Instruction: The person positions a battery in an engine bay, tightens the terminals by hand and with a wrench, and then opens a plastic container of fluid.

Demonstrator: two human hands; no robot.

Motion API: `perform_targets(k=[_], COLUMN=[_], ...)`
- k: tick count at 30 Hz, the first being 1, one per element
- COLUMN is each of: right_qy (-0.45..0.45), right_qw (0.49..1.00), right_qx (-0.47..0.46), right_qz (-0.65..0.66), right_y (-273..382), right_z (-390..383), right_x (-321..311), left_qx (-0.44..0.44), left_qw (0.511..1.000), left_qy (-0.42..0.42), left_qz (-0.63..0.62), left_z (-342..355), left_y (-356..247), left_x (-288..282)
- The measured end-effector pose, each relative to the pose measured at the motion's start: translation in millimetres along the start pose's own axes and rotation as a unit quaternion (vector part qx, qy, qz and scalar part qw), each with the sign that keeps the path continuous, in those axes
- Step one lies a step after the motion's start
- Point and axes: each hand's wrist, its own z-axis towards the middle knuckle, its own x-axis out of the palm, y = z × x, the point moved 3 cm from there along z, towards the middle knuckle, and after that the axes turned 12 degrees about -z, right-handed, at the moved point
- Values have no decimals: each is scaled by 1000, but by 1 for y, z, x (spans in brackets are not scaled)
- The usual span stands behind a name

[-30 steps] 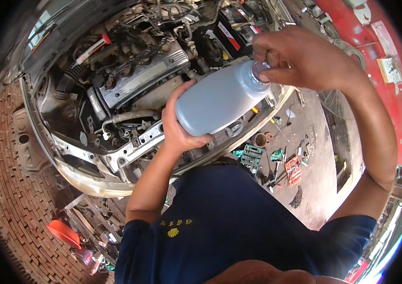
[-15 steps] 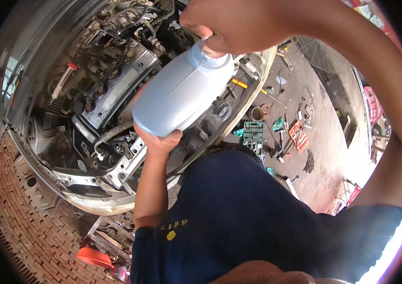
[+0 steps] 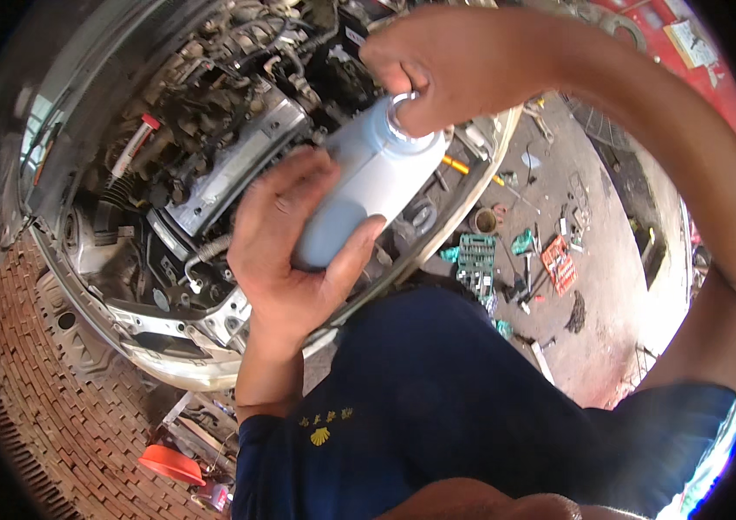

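Observation:
A silvery grey-blue plastic bottle (image 3: 388, 180) is held tilted above the front of an open engine bay, its neck end pointing up and right. My left hand (image 3: 286, 247) wraps round its lower end, with fingers over the far side and thumb along the near side. At the neck, my right hand (image 3: 450, 69) is closed, with fingertips curled over the top. Those fingers mostly hide the mouth, so I cannot tell whether a cap is on. Behind the bottle lies the engine with its grey ribbed cover (image 3: 234, 169).
A red-topped white tube (image 3: 136, 147) stands in the engine bay's left side. The car's front edge (image 3: 437, 234) curves past my body. On the floor at right lie a green socket set (image 3: 476, 264), a red tool case (image 3: 559, 264) and a round tin (image 3: 485, 221). An orange basin (image 3: 171, 464) sits lower left.
My left hand has shifted from beneath the bottle to round its lower end, its fingers now showing on top. The bottle's neck and my right hand sit slightly lower and further right in view.

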Motion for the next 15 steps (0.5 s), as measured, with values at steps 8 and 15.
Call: perform_targets(k=[8,15], right_qy=[-121,13], right_qw=[990,963], right_qx=[-6,58], right_qz=[78,264], right_y=[-11,-8], right_z=[-5,-8], right_x=[24,14], left_qx=[-33,-12], left_qw=[999,999], left_qy=[-28,-34], left_qz=[-23,-26], left_z=[0,1], left_y=[1,2], left_x=[3,-2])
